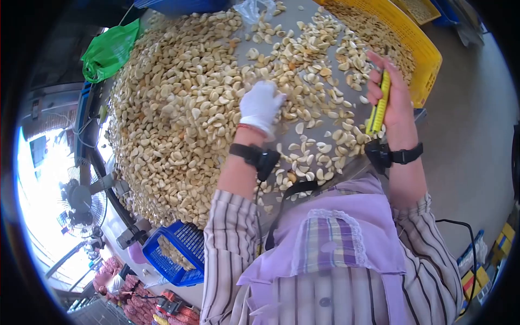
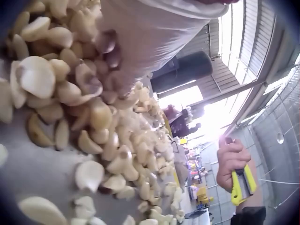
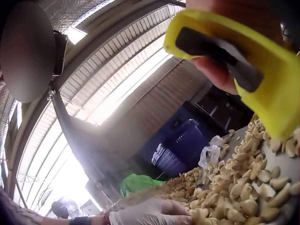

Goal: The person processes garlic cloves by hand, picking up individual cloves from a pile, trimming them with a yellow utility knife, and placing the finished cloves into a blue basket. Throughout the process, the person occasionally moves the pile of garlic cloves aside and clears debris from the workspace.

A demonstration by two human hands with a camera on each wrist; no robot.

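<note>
My left hand, in a white glove with bare fingertips, reaches into a wide heap of pale, curved nut-like kernels. In the left wrist view its fingertips are right among the kernels; I cannot tell whether they pinch one. My bare right hand is raised at the right, above the table's edge, gripping yellow-handled snips. The right wrist view shows the snips up close, a dark metal part between the yellow handles. Loose kernels lie scattered between the two hands.
A yellow crate with more kernels stands at the far right, and a blue basket hangs near the left front edge. A green bag and a clear plastic bag lie at the back. A fan stands left.
</note>
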